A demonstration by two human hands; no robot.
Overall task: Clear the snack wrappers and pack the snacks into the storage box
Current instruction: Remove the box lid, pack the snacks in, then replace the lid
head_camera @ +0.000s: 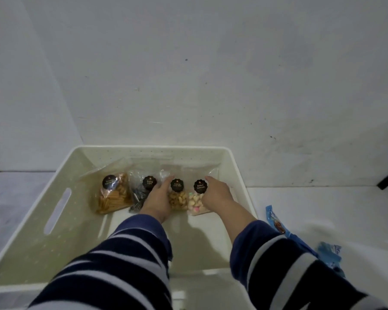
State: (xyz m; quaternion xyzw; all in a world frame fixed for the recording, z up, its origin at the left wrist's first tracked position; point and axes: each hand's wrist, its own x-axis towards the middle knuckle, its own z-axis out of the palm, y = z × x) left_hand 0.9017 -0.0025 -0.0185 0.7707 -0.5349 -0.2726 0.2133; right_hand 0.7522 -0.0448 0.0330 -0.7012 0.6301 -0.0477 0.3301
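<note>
Left hand point(158, 199) reaching deep into the storage box point(61, 166), fingers loosely spread and lying flat between the striped-snack bag point(141, 193) and the nut bag point(177, 196), gripping nothing that can be made out; apparently pressing the bags into line. Right hand point(216, 193) resting on the right side of the pastel-biscuit bag point(196, 201), fingers extended toward its top; whether pinching the plastic or only nudging it, cannot tell. Four clear bags sitting in a row along the far wall of the box, the stick-snack bag point(113, 195) nearest the far-left corner, the biscuit bag nearest the far-right corner, each touching or just beside its neighbour, black round labels facing up. Judging the arrangement deliberate: packing tight against the far wall, leaving the near half of the box floor free for further items, keeping labels readable. Both hands working from opposite flanks of the two right-hand bags, likely squaring and closing gaps. Blue wrappers point(278, 222) lying outside the box, on the white surface point(323, 209) beside its right wall, well apart from the bags; clearing step judged not yet done. Risk noted: striped sleeves point(126, 260) hanging low over the near rim.
</note>
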